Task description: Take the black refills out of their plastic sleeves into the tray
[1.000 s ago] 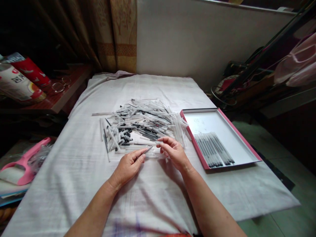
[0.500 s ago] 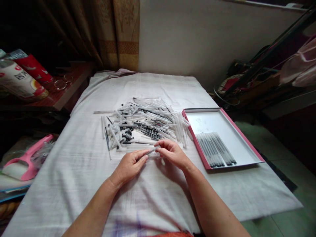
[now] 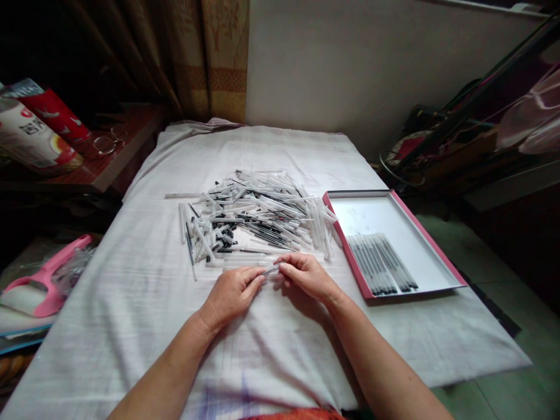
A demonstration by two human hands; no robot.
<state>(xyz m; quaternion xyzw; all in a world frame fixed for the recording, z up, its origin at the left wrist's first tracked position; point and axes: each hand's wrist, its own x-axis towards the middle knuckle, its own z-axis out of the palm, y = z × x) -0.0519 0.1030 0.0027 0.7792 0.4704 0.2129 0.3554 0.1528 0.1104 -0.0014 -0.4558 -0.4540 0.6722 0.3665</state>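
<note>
My left hand (image 3: 231, 294) and my right hand (image 3: 306, 275) meet over the white cloth (image 3: 131, 303), fingertips pinched on the two ends of a thin clear pen part (image 3: 271, 270). Just beyond them lies a heap of clear tubes and black pen pieces (image 3: 258, 213). Right of the heap sits a shallow pink-edged box lid (image 3: 394, 210) with a row of several assembled black pens (image 3: 382, 263) lying side by side in it.
A wooden side shelf (image 3: 100, 169) at the left carries red-and-white packets (image 3: 30, 131) and spectacles (image 3: 105, 143). A pink-handled tool (image 3: 39, 283) lies lower left. Curtain and white wall stand behind; dark clutter (image 3: 459, 134) fills the right. The cloth's right edge drops to green floor.
My hands have drawn together; the left fingertips now meet the right ones on the thin part, which has slid further between them. The view shifted slightly.
</note>
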